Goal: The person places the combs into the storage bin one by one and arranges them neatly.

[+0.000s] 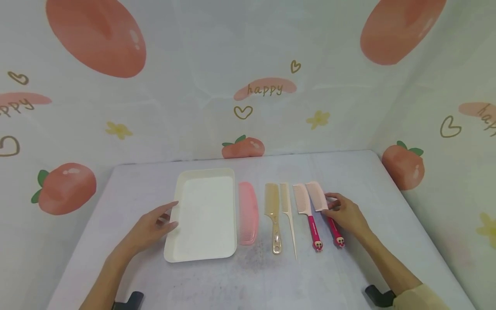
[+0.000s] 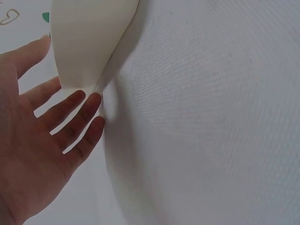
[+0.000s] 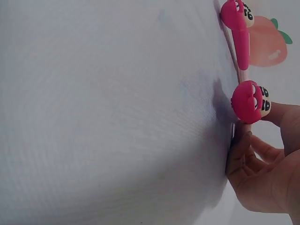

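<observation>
In the head view a white tray (image 1: 203, 215) lies flat at left of centre. The left hand (image 1: 149, 227) rests its fingertips at the tray's left rim, fingers spread and nearly straight. To the right lies a row of combs: a pink handleless comb (image 1: 249, 213), a golden comb (image 1: 273, 206), a cream rat-tail comb (image 1: 286, 202) and a pink comb with red handle (image 1: 313, 224). The last is a matching red-handled comb (image 1: 317, 196); the right hand (image 1: 346, 215) holds it by the neck, thumb across it and curled fingers along its right side.
White cloth covers the table (image 1: 201, 284), which meets a printed backdrop (image 1: 193, 116) behind and at both sides. Dark wrist-mounted devices (image 1: 379, 297) show on both forearms. The red-handled combs end in cartoon heads (image 3: 246, 102).
</observation>
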### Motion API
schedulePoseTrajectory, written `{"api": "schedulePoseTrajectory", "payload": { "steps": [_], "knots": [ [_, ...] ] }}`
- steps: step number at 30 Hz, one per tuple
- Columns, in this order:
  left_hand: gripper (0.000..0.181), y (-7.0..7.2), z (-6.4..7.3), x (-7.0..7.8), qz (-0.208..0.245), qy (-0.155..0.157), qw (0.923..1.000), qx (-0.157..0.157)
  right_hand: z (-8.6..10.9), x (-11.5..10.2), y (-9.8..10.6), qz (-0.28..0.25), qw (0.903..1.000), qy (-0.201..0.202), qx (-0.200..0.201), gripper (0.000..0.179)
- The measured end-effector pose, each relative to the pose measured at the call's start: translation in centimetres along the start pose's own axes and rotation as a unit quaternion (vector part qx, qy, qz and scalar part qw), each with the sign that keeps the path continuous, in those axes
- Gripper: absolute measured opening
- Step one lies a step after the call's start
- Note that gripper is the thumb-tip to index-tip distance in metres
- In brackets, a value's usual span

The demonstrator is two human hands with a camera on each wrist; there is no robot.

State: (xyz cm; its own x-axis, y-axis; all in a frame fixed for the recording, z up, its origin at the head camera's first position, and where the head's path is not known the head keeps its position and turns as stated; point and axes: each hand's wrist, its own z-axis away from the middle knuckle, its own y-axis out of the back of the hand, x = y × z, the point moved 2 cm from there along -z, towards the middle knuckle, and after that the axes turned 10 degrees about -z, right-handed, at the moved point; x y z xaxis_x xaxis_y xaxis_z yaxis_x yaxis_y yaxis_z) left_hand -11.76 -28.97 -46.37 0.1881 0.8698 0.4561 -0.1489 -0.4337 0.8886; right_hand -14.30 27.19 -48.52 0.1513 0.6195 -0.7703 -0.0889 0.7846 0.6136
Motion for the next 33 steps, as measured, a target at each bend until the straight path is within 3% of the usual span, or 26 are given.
{"api": "schedulePoseTrajectory", "payload": {
  "steps": [14,22,28,33],
  "knots": [
    [0.066,0.1,0.0,-0.6,0.021,-0.008,0.9997,-0.002,0.1,0.4,0.9,-0.071,0.9962,-0.038,-0.035,0.066],
    [0.064,0.3,-0.1,-0.8,0.073,0.008,0.9972,-0.016,-0.2,-0.1,1.0,-0.087,0.9954,-0.022,-0.035,0.066],
    [0.065,0.1,-0.3,-0.9,0.093,0.026,0.9948,-0.032,0.1,-1.5,0.8,-0.119,0.992,-0.013,-0.04,0.068],
    [0.065,-0.2,-0.4,-1.0,0.103,0.049,0.9928,-0.036,0.4,-2.9,0.5,-0.14,0.9894,0.017,-0.034,0.063]
  ]
}}
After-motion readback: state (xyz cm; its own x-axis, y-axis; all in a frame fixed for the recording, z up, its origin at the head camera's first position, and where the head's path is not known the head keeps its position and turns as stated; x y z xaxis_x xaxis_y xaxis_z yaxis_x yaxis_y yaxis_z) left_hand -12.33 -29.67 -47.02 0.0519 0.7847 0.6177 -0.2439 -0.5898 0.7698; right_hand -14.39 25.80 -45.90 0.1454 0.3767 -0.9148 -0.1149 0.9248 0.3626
